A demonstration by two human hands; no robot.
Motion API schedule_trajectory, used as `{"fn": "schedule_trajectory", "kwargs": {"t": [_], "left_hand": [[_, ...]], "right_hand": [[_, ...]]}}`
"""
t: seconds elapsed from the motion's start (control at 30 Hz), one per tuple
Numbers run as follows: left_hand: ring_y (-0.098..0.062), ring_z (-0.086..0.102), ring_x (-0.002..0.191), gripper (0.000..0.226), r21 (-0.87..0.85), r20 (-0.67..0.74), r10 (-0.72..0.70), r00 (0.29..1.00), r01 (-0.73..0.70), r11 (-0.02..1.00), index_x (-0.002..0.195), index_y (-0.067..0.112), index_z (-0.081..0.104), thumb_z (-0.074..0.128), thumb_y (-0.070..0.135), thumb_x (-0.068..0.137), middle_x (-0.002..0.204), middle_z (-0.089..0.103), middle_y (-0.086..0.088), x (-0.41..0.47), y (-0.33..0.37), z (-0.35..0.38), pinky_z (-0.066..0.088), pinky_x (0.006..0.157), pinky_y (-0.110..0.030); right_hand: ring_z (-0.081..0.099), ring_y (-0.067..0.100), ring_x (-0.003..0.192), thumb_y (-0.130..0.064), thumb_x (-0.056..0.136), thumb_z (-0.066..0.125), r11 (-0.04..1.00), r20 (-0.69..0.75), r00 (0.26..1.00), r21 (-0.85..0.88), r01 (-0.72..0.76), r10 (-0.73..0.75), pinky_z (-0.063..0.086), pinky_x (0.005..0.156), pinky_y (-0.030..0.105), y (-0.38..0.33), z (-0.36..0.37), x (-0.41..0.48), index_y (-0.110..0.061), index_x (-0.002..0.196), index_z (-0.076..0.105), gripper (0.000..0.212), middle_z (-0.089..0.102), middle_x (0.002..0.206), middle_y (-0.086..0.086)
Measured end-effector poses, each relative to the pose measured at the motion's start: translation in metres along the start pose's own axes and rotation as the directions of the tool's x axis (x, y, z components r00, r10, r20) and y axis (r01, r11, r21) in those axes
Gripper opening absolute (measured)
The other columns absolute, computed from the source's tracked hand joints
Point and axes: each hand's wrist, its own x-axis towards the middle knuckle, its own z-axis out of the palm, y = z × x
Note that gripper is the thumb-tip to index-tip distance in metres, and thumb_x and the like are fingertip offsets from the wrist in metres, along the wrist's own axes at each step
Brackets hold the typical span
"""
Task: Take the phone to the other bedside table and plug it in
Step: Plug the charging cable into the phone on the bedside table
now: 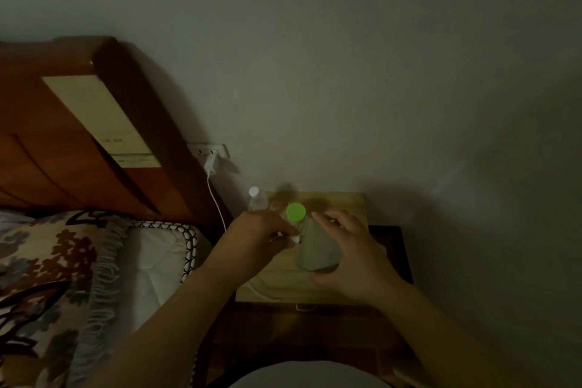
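Observation:
The grey-backed phone point(318, 249) is held over the bedside table point(346, 205), gripped by my right hand point(349, 258) with its back facing me. My left hand point(261, 239) pinches the white plug end of the charging cable point(296, 239) right at the phone's left edge. Whether the plug sits inside the port cannot be told in the dim light. The white cable point(217, 201) runs up from behind my left hand to a white charger point(211, 164) in the wall socket point(209, 151).
A bottle with a green cap point(296, 212) and a clear bottle with a white cap point(255, 197) stand at the back of the table. The bed with a patterned pillow point(56, 261) and wooden headboard point(94, 123) lies to the left. A dark lower surface point(315, 334) extends in front.

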Motion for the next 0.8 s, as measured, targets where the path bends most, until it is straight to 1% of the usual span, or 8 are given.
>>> {"fn": "schedule_trajectory", "kwargs": {"t": [0.07,0.17,0.23,0.33,0.43,0.47,0.63,0.8], "left_hand": [[0.003,0.055,0.071,0.016,-0.029,-0.029,-0.002,1.0,0.001,1.0,0.092,0.022,0.072,0.071,0.021,0.076,0.09,0.07,0.006,0.0,0.0,0.001,0.047,0.068,-0.014],[0.008,0.054,0.069,0.018,-0.05,-0.084,-0.042,0.996,0.038,0.998,0.091,0.023,0.072,0.074,0.025,0.073,0.086,0.07,0.01,-0.001,-0.003,0.001,0.043,0.066,-0.005],[0.004,0.058,0.07,0.017,-0.048,-0.105,-0.052,0.993,0.047,0.998,0.088,0.023,0.072,0.074,0.025,0.072,0.085,0.072,0.008,-0.002,-0.004,0.001,0.045,0.065,-0.007],[0.0,0.06,0.073,0.015,-0.048,-0.109,-0.04,0.993,0.035,0.998,0.087,0.022,0.072,0.074,0.024,0.072,0.084,0.073,0.005,-0.003,-0.005,0.001,0.048,0.066,-0.013],[0.001,0.059,0.074,0.015,-0.072,-0.103,-0.035,0.994,0.028,0.997,0.087,0.021,0.073,0.074,0.022,0.072,0.086,0.072,0.004,-0.003,-0.006,0.003,0.048,0.068,-0.013],[0.001,0.059,0.074,0.014,-0.082,-0.096,-0.039,0.995,0.031,0.996,0.087,0.021,0.073,0.074,0.021,0.073,0.086,0.072,0.004,-0.003,-0.007,0.004,0.049,0.068,-0.015],[-0.003,0.062,0.075,0.011,-0.147,-0.083,-0.058,0.995,0.046,0.988,0.084,0.02,0.073,0.073,0.019,0.073,0.085,0.072,0.004,-0.005,-0.007,0.013,0.052,0.071,-0.023],[0.0,0.061,0.076,0.011,-0.165,-0.039,-0.058,0.998,0.051,0.985,0.085,0.022,0.073,0.072,0.02,0.074,0.085,0.071,0.007,-0.004,-0.004,0.02,0.05,0.071,-0.019]], "right_hand": [[0.022,0.002,0.119,-0.052,0.064,0.07,1.0,0.002,1.0,0.005,-0.003,0.003,0.027,0.088,0.024,0.0,-0.003,0.0,-0.033,0.141,0.024,0.092,0.022,0.13,-0.023],[0.022,0.0,0.117,-0.051,0.063,0.07,1.0,-0.011,1.0,0.001,0.003,-0.003,0.028,0.088,0.024,-0.001,-0.005,0.001,-0.033,0.141,0.025,0.092,0.024,0.132,-0.019],[0.019,-0.006,0.112,-0.051,0.062,0.071,1.0,-0.018,1.0,-0.003,0.006,-0.006,0.026,0.086,0.023,-0.002,-0.006,0.002,-0.033,0.141,0.026,0.092,0.025,0.132,-0.018],[0.021,-0.002,0.114,-0.049,0.062,0.073,1.0,-0.024,1.0,-0.008,0.016,-0.016,0.026,0.086,0.021,-0.002,-0.004,0.003,-0.03,0.141,0.028,0.092,0.025,0.13,-0.018],[0.02,-0.006,0.11,-0.049,0.062,0.074,1.0,-0.037,0.999,-0.007,0.015,-0.015,0.023,0.081,0.01,-0.003,-0.001,0.003,-0.029,0.141,0.028,0.093,0.023,0.13,-0.019],[0.021,-0.005,0.111,-0.049,0.062,0.074,1.0,-0.035,0.999,-0.012,0.01,-0.011,0.024,0.081,0.011,-0.002,-0.001,0.002,-0.03,0.141,0.028,0.093,0.025,0.132,-0.017],[0.03,0.012,0.121,-0.046,0.061,0.076,0.999,0.015,1.0,-0.025,-0.02,0.02,0.035,0.096,0.033,0.0,-0.003,0.0,-0.028,0.141,0.028,0.095,0.03,0.136,-0.008],[0.034,0.015,0.12,-0.045,0.061,0.075,0.997,0.035,0.999,-0.07,0.009,-0.007,0.039,0.095,0.036,0.002,-0.004,-0.002,-0.025,0.14,0.031,0.093,0.034,0.135,-0.006]]}}
